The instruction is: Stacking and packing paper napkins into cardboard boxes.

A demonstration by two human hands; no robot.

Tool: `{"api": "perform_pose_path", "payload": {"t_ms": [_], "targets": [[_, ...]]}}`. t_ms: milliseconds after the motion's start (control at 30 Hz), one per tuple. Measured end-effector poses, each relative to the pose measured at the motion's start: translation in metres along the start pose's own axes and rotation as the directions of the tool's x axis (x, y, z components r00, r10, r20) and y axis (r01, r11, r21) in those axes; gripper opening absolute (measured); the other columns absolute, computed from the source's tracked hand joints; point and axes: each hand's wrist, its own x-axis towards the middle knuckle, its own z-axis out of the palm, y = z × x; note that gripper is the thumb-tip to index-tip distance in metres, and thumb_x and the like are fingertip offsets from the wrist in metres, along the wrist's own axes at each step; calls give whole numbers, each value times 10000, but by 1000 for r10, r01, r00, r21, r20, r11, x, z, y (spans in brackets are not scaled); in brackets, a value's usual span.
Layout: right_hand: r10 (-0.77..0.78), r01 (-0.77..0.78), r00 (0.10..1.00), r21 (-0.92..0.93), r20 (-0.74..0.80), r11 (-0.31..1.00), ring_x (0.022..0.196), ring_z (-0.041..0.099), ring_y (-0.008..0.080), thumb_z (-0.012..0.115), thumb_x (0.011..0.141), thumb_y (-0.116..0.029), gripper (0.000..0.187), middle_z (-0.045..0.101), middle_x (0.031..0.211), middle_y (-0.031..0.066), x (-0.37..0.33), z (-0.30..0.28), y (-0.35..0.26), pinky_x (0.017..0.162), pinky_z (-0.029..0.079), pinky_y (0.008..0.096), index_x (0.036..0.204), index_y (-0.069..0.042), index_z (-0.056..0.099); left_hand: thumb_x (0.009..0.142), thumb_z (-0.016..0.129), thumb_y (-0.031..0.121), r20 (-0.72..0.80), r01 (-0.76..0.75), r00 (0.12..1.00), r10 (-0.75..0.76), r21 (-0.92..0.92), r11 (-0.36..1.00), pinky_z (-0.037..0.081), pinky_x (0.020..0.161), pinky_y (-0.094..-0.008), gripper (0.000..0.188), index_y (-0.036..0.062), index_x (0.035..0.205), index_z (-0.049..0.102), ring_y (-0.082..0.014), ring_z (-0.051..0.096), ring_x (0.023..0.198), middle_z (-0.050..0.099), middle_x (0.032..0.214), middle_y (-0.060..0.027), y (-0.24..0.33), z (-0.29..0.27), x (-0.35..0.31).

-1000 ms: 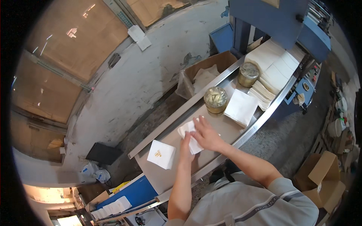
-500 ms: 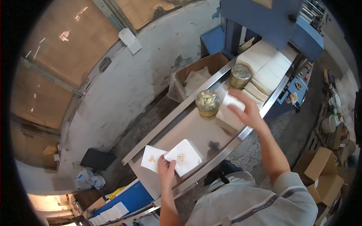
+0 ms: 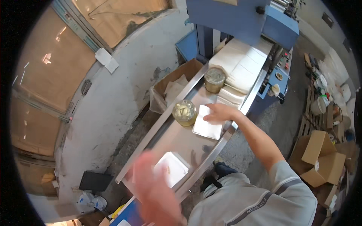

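A stack of folded white paper napkins [image 3: 207,130] lies on the metal conveyor bed, and my right hand [image 3: 221,112] grips its far right part, thumb across the top. Nearer, another napkin stack [image 3: 176,173] with a small gold print lies flat on the bed. My left hand [image 3: 156,188] is raised at its left side, smeared by motion, so its fingers cannot be read. Beside the right-hand stack stands a round gold tin [image 3: 184,113] wrapped in clear film. A second tin [image 3: 215,80] stands farther along, next to a leaning row of napkins [image 3: 230,96].
Metal rails [image 3: 222,136] edge the bed. A blue machine [image 3: 226,19] stands at the far end, with sheets of white napkins [image 3: 247,69] below it. An open carton [image 3: 171,77] sits between bed and wall; more cartons [image 3: 320,158] stand at right.
My left hand has come off the near napkin stack and lifted. My right hand has settled on its napkins, which now lie flatter beside the tin. The view has shifted to the right.
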Motion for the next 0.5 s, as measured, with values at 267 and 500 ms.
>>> {"api": "perform_pose_path", "payload": {"t_ms": [267, 500], "targets": [[9, -9, 997, 0, -74, 1000, 1018, 645, 392, 658, 850, -475, 729, 670, 1084, 258, 1, 14, 18, 890, 499, 416, 1372, -2, 473, 988, 493, 53, 87, 325, 946, -313, -228, 918, 381, 1113, -414, 410, -46, 1382, 437, -266, 431, 1343, 475, 1423, -155, -25, 45, -14], [-21, 25, 996, 37, -90, 999, 1014, 647, 404, 649, 847, -514, 757, 666, 1064, 281, -9, 25, -5, 885, 494, 430, 1352, 23, 477, 968, 578, 425, 683, 854, 294, -669, -502, -138, 419, 1042, -412, 633, -51, 1354, 417, -268, 528, 1186, 527, 1279, -165, -162, 152, -57]]}}
